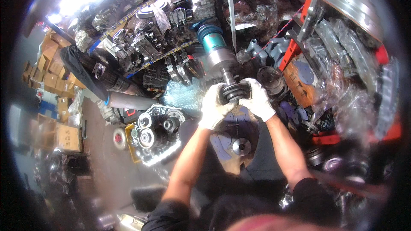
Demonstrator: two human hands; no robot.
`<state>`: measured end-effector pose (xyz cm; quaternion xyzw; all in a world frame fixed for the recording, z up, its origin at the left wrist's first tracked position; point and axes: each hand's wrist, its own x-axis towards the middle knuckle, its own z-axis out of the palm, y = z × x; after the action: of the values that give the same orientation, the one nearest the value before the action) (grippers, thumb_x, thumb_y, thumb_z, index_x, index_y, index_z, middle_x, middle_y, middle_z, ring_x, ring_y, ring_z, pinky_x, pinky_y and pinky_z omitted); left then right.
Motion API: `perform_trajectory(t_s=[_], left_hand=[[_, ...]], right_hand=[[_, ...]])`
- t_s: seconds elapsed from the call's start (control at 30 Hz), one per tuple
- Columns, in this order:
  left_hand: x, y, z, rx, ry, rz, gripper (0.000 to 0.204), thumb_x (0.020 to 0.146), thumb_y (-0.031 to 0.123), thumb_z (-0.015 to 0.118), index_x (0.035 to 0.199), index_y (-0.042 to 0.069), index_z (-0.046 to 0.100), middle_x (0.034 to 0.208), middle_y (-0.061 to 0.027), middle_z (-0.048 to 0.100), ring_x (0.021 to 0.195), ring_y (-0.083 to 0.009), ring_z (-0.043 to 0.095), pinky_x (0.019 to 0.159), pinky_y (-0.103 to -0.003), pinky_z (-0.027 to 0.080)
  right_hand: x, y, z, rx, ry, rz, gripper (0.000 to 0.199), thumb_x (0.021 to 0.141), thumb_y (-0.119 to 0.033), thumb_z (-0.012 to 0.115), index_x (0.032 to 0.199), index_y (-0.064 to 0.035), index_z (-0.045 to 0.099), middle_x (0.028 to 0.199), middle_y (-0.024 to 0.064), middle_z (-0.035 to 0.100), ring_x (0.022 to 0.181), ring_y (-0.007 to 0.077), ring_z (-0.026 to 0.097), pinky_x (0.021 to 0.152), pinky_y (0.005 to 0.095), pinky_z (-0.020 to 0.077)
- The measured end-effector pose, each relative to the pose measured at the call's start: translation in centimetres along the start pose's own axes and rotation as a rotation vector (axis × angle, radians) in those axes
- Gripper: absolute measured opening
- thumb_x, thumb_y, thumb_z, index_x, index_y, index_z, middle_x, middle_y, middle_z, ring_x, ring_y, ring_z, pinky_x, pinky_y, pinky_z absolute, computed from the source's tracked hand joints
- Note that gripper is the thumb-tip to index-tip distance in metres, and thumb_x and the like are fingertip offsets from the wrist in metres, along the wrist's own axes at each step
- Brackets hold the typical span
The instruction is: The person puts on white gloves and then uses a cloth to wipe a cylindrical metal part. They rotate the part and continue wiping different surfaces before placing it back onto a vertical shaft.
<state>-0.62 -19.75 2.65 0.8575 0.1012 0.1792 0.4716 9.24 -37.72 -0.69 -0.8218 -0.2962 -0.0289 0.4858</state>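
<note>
Both my hands wear white gloves and meet around a dark, round, grooved metal part [236,93]. My left hand [214,106] is wrapped round its left side, and my right hand [258,100] grips its right side. Just beyond the part, a shiny metal shaft [228,76] points toward it from a wide grey collar [221,60] and a teal cylinder [213,40]. Whether the shaft touches the part I cannot tell. Below my hands, between my legs, a board with blue-grey patches [221,143] carries a round metal disc [242,146].
An open gearbox housing [165,149] with several gears stands at the left. Shelves at the back hold metal valve-like parts [147,45]. An orange-red rack post [287,54] and plastic-wrapped parts [338,42] crowd the right. Cardboard boxes [68,137] are stacked at far left.
</note>
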Motion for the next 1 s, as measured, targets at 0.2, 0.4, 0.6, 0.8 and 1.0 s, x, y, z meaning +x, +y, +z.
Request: perform_trajectory(t_s=[0.2, 0.4, 0.6, 0.8, 1.0], left_hand=[[0.5, -0.2, 0.4, -0.126, -0.001, -0.015, 0.062, 0.076, 0.025, 0.09, 0.129, 0.002, 0.065, 0.116, -0.0145, 0.074, 0.108, -0.0264, 0.072, 0.1, -0.038, 0.057], [0.1, -0.8, 0.7, -0.001, 0.039, 0.039, 0.062, 0.077, 0.024, 0.09, 0.129, 0.001, 0.064, 0.114, -0.0143, 0.074, 0.108, -0.0249, 0.073, 0.099, -0.037, 0.058], [0.6, -2.1, 0.8, -0.023, 0.021, 0.076, 0.059, 0.077, 0.023, 0.09, 0.126, 0.002, 0.065, 0.113, -0.0129, 0.074, 0.104, -0.0218, 0.072, 0.096, -0.036, 0.059], [0.3, -2.4, 1.0, -0.13, 0.041, 0.105, 0.058, 0.076, 0.02, 0.09, 0.125, 0.001, 0.066, 0.108, -0.012, 0.074, 0.102, -0.0199, 0.072, 0.095, -0.036, 0.059], [0.4, -1.5, 0.6, -0.15, 0.033, 0.108, 0.058, 0.076, 0.02, 0.09, 0.125, 0.0, 0.066, 0.11, -0.0123, 0.074, 0.103, -0.0207, 0.072, 0.094, -0.036, 0.059]], right_hand=[[-0.1, 0.2, 0.2, -0.001, 0.001, 0.01, 0.072, 0.068, -0.009, 0.092, 0.134, -0.0052, 0.063, 0.122, 0.0149, 0.071, 0.114, 0.0294, 0.07, 0.1, 0.0411, 0.057], [-0.2, 0.1, 0.2, 0.009, 0.007, 0.017, 0.072, 0.068, -0.01, 0.092, 0.134, -0.0054, 0.063, 0.122, 0.015, 0.071, 0.113, 0.0294, 0.071, 0.1, 0.0412, 0.0571], [-0.1, -0.3, -0.2, 0.054, -0.001, 0.01, 0.07, 0.071, -0.014, 0.091, 0.135, -0.0069, 0.063, 0.124, 0.0151, 0.071, 0.116, 0.0323, 0.069, 0.102, 0.044, 0.056], [-0.1, 0.0, -0.3, 0.019, -0.048, 0.024, 0.07, 0.075, -0.017, 0.089, 0.139, -0.0099, 0.061, 0.131, 0.0166, 0.069, 0.123, 0.0366, 0.067, 0.105, 0.0482, 0.0541], [-0.1, 0.2, 0.2, -0.017, 0.016, -0.022, 0.07, 0.069, -0.013, 0.091, 0.133, -0.0063, 0.064, 0.124, 0.0146, 0.071, 0.116, 0.0306, 0.069, 0.102, 0.0421, 0.0556]])
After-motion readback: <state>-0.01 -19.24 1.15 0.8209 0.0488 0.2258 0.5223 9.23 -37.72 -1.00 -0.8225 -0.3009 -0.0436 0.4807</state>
